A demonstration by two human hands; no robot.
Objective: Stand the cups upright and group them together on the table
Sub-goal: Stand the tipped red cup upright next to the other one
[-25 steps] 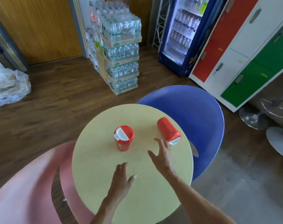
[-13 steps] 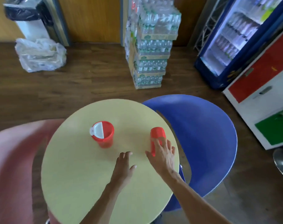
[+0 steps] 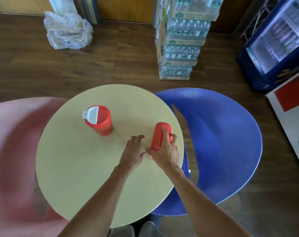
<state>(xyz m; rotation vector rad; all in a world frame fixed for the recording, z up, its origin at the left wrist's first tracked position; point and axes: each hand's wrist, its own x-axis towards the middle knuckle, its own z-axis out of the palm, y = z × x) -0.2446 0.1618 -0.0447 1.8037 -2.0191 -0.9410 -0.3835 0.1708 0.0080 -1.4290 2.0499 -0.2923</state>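
Your left hand (image 3: pixel 132 152) lies flat on the round pale-yellow table (image 3: pixel 77 168), fingers relaxed, holding nothing. Just beside it, your right hand (image 3: pixel 165 153) curls its fingers around the red plastic cup lying on its side (image 3: pixel 158 134) near the table's right edge. Farther left, well apart, stands the upright red cup with red-and-white lid (image 3: pixel 100 119).

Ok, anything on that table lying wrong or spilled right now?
One red cup lies on its side near the right edge of the yellow table, with the right hand gripping it. The left hand is open beside it. The other red cup stands upright. No spill visible.
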